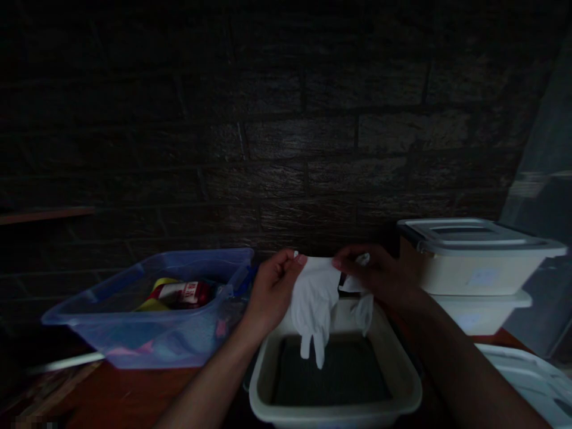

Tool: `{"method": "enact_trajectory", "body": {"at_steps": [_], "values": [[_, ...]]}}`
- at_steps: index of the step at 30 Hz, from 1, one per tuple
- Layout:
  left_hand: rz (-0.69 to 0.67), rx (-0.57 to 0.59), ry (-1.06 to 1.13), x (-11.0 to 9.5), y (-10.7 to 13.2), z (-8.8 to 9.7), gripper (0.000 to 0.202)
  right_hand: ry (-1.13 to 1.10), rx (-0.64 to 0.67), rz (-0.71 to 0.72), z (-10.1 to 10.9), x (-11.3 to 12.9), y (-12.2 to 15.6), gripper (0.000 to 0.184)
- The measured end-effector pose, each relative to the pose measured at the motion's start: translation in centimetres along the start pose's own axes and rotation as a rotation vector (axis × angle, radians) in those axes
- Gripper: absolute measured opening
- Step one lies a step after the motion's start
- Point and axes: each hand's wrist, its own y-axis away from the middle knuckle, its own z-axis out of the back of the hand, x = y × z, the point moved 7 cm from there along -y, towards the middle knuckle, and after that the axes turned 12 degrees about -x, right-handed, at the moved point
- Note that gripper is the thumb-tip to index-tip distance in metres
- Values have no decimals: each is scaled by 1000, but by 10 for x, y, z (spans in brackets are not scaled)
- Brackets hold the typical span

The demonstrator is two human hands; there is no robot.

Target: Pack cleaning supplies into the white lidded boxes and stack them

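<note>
A white glove (314,298) hangs fingers down between my hands, its cuff stretched across the top. My left hand (276,289) pinches the cuff's left corner between thumb and fingers. At the other corner, my right hand (373,271) grips the cuff, and a second piece of white glove (364,313) dangles from it. Below the gloves stands an open whitish plastic bin (335,412) with a dark interior. The hanging fingers overlap the bin's opening in view; whether they touch anything inside I cannot tell.
To the left, a translucent blue tub (147,339) holds a red-labelled bottle (185,294) and other items. Two stacked lidded boxes (487,268) stand at right, near a loose pale lid (531,378). A dark brick wall (286,143) rises behind the brown tabletop (134,393).
</note>
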Motion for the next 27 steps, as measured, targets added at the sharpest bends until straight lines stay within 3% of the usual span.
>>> {"method": "enact_trajectory", "body": {"at_steps": [3, 6, 11, 15, 20, 27], "values": [[-73, 57, -75, -3, 6, -9, 32, -29, 141, 22, -16, 1, 7, 35], [-116, 73, -115, -3, 9, -13, 33, 68, 178, 85, -22, -1, 9, 33], [2, 203, -41, 8, 15, -25, 27, 24, 166, 97, -20, 0, 7, 35], [124, 376, -113, 16, 28, -38, 28, 21, 92, 162, -16, 7, 6, 34], [239, 514, -251, 25, 39, -37, 38, -32, 61, 109, -14, 3, 5, 34], [299, 673, -355, 24, 46, -35, 41, 7, -158, 121, 18, 14, 0, 33]]}}
